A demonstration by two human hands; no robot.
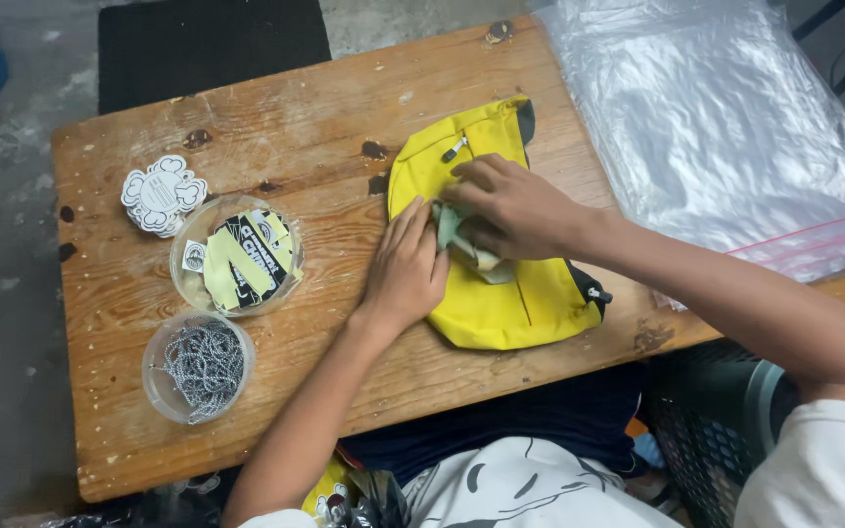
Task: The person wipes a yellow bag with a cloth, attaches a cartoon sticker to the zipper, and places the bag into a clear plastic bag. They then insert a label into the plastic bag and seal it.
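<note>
A yellow bag (530,298) with dark trim and a zipper lies flat on the wooden table (344,117). My left hand (405,266) presses flat on the bag's left edge, fingers together. My right hand (511,205) rests on top of the bag and pinches a small pale green and cream folded piece (457,240) at the bag's middle. The piece is partly hidden under my fingers.
Left of the bag stand a clear round tub of yellow and black tags (239,256) and a clear tub of metal ball chains (202,364). A stack of white cloud-shaped stickers (160,193) lies behind them. Clear plastic zip bags (726,127) cover the table's right side.
</note>
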